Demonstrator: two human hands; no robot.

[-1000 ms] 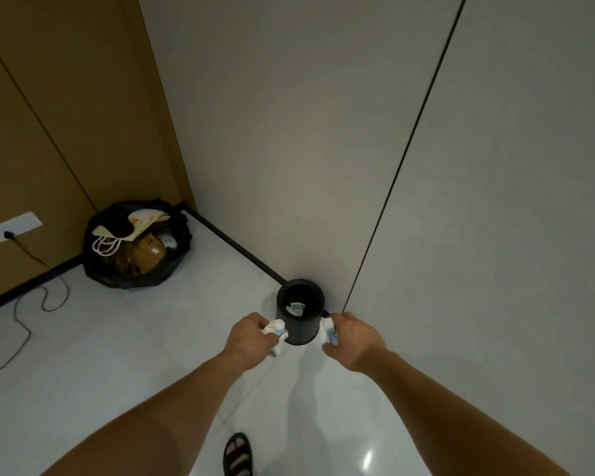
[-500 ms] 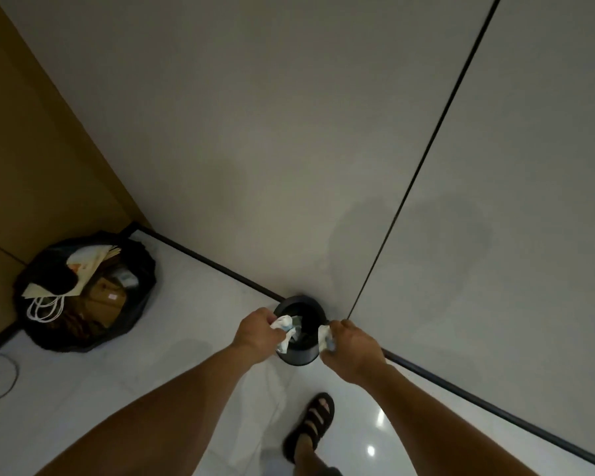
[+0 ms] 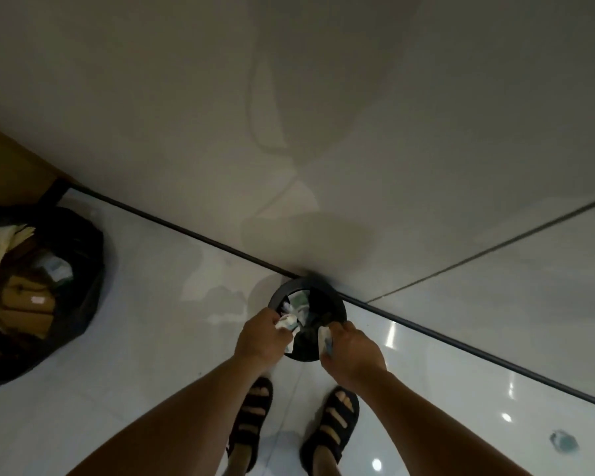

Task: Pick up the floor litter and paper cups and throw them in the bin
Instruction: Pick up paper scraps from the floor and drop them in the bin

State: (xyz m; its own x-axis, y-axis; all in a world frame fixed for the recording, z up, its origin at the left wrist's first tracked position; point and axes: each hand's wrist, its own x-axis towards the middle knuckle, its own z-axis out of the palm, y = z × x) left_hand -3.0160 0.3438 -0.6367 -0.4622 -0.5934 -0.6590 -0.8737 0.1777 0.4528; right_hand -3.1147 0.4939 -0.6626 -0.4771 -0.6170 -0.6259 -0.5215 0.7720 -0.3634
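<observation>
A small round black bin [image 3: 334, 305] stands on the white floor against the wall, with crumpled litter visible inside. My left hand [image 3: 260, 333] grips a crumpled white paper wad [image 3: 287, 321] right over the bin's near-left rim. My right hand [image 3: 352, 350] holds a crushed white paper cup [image 3: 324, 338] at the near-right rim. Both hands hover over the bin's opening, and the front of the bin is hidden behind them.
A big open black rubbish bag [image 3: 83, 269] full of cardboard and paper bags sits at the left by the corner. My two sandalled feet [image 3: 334, 420] stand just behind the bin. A small crumpled bluish scrap [image 3: 564, 441] lies on the floor at the lower right.
I have stepped closer and the camera tilted down, so the bin now sits under both hands. Both hands moved in over the rim, still holding their litter.
</observation>
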